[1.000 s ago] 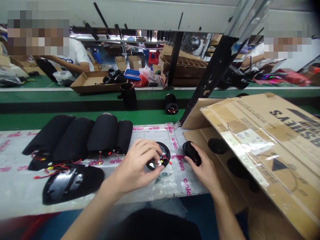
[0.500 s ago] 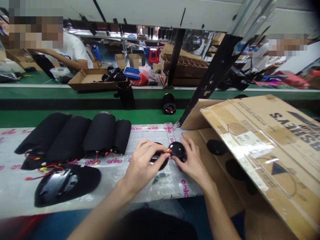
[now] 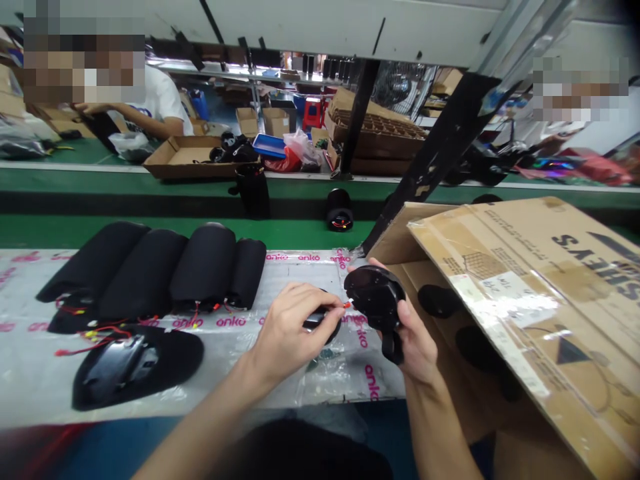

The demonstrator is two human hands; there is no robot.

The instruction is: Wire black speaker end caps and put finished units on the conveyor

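My right hand (image 3: pixel 417 340) is wrapped round a glossy black plastic part (image 3: pixel 375 297), raised above the wrapped table and tilted. Thumb and fingers of my left hand (image 3: pixel 295 327) pinch a small red connector (image 3: pixel 347 305) at the left edge of that part. Behind my left fingers is another round black part (image 3: pixel 315 321), mostly covered by the hand. Several black fabric-covered cylinders (image 3: pixel 203 267) lie to the left, with red and yellow wires at their near ends. In front of them rests a black padded piece (image 3: pixel 140 367) with a shiny plastic inset.
An open cardboard box (image 3: pixel 500 260) holding black parts stands at the right, beside a slanted black post (image 3: pixel 435 153). Across the green conveyor (image 3: pixel 300 230) are a shallow carton (image 3: pixel 185 160) and two people. A black cylinder (image 3: pixel 340 210) lies on the conveyor.
My right hand has lifted and turned the black part, moving slightly right, and now grips it from its right side. My left hand stays in nearly the same place, still pinching.
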